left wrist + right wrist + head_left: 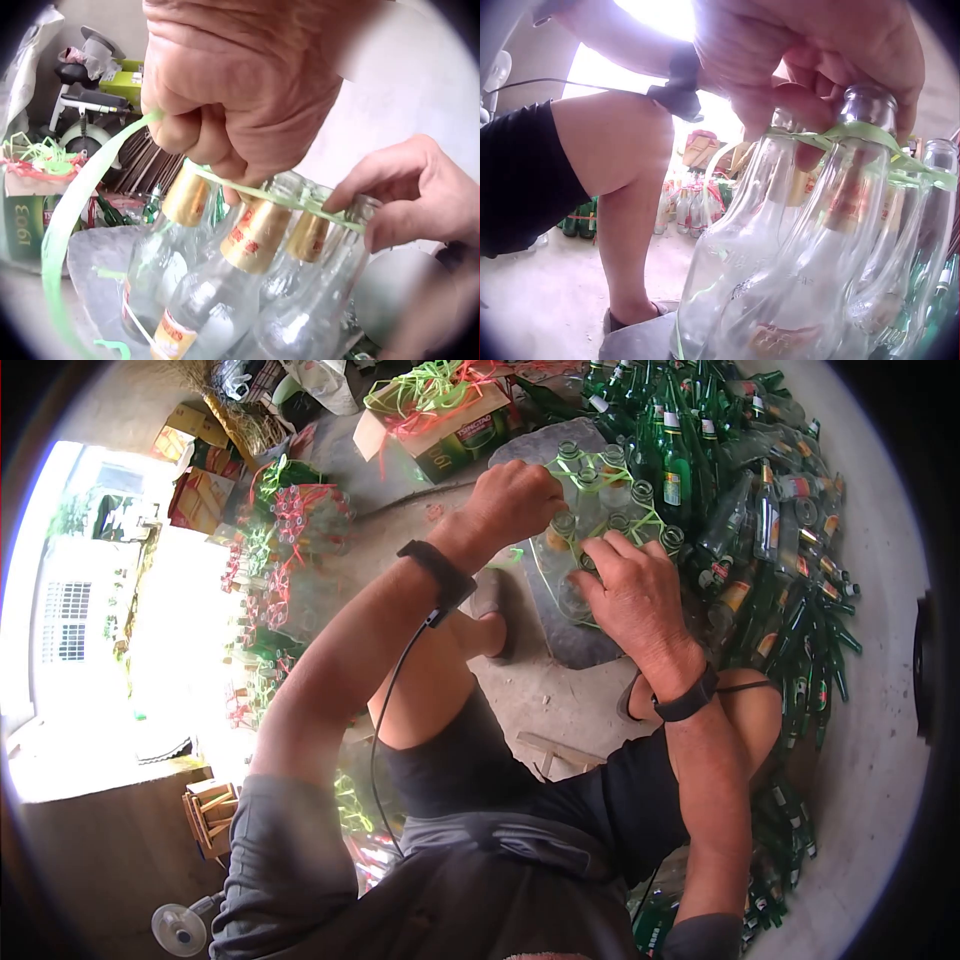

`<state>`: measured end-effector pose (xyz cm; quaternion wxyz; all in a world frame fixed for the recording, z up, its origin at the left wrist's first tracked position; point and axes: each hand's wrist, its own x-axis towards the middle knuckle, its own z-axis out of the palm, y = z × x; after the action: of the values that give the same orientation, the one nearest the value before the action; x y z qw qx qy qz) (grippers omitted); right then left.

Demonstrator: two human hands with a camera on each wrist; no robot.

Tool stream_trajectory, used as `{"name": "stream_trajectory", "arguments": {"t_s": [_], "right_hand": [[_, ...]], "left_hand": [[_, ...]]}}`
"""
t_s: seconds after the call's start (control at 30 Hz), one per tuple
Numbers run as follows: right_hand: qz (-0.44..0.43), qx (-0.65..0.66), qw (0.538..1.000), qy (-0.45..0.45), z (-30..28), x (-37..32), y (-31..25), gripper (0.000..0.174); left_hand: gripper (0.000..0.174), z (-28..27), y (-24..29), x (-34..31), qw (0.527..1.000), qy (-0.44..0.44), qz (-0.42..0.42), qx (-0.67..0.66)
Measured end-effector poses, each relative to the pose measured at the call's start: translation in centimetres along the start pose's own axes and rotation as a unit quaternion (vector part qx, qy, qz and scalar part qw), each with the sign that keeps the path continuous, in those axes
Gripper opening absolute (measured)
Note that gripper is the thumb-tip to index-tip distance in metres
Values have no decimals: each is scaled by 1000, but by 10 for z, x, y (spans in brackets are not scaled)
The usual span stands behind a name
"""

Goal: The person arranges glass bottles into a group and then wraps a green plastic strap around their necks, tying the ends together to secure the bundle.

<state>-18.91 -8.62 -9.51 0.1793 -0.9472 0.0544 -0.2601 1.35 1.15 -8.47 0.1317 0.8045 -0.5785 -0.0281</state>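
Several clear glass bottles [206, 307] with gold foil on some necks stand bunched together on a grey slab [560, 630]. Around their necks runs a light green plastic strap [285, 199]. My left hand [515, 500] is curled tightly over the bunch and grips the strap; a loose length [56, 247] hangs from its fist in the left wrist view. From the other side my right hand [640, 595] holds a bottle neck [870, 112] between thumb and fingers, right at the strap. In the right wrist view the right hand's fingers [802, 105] reach down between the necks.
Green beer bottles [680, 460] lie heaped along the right wall. A cardboard box [440, 450] of green and red straps stands at the far side. Strapped bottle bundles [300, 520] line the left. A small wooden stool [555, 750] is between the legs.
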Motion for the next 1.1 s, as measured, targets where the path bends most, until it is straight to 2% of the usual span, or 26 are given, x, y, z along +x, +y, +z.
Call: {"name": "stream_trajectory", "arguments": {"t_s": [0.03,0.1,0.13,0.2,0.23,0.3,0.33,0.4,0.43,0.5,0.53,0.6,0.63,0.73,0.93,1.1], "right_hand": [[-1,0,1000,0,-1,0,0,20],[6,5,1000,-8,-2,-1,-1,22],[5,4,1000,-9,-1,-1,0,22],[3,13,1000,-5,0,-1,1,24],[3,11,1000,-7,0,-3,1,24],[-4,16,1000,4,-1,-3,1,26],[-7,12,1000,3,-5,-1,2,26],[-71,47,995,49,-20,2,6,28],[-74,42,995,46,-30,3,9,28],[-8,60,997,55,-46,1,13,30],[-10,59,997,53,-50,-4,15,30],[119,61,991,-27,-57,-14,19,33],[140,36,987,-69,-58,-17,19,36],[150,8,984,-101,-48,-24,17,38],[90,-20,994,-54,-29,-30,27,35],[83,-37,993,-71,-35,-27,35,33]], "left_hand": [[19,3,1,-4,1000,1,-1,0],[21,12,6,-13,991,60,-92,-80],[21,15,9,-17,991,60,-93,-81],[24,23,17,-23,969,132,-181,-103],[24,34,20,-26,969,133,-181,-106],[23,54,20,-31,890,257,-278,-256],[23,53,25,-34,888,260,-277,-259],[33,53,37,-40,840,279,-288,-366],[41,54,35,-43,822,273,-275,-417],[42,59,33,-45,811,255,-282,-445],[43,61,33,-46,802,233,-289,-468],[43,64,30,-45,786,227,-294,-495],[43,63,30,-45,770,219,-298,-520],[42,63,31,-45,748,210,-304,-552],[38,59,35,-46,760,230,-310,-523],[36,57,44,-50,761,235,-316,-515]]}}
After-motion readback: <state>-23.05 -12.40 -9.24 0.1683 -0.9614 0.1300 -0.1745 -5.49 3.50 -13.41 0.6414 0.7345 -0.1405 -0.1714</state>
